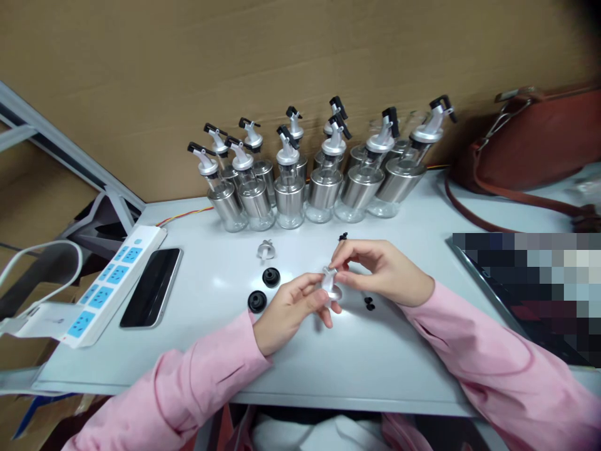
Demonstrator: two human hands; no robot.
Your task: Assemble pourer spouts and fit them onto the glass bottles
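A silver pourer top (332, 291) is held above the table between my two hands. My left hand (293, 307) grips its base from the left with thumb and fingers. At its upper end, the thumb and fingers of my right hand (375, 269) are pinched together; whether a small part is between them is hidden. Left of my hands lie two black round stoppers (271, 277), with another silver pourer top (266, 250) just behind them. Small black pieces (369, 304) rest below my right hand, and more black pieces (344, 237) lie behind it.
Several glass bottles with steel sleeves (290, 197) and pourers stand along the cardboard wall. A phone (151, 288) and a power strip (110, 285) lie at left. A brown bag (535, 144) sits at back right, with a dark, partly pixelated device (526, 294) in front.
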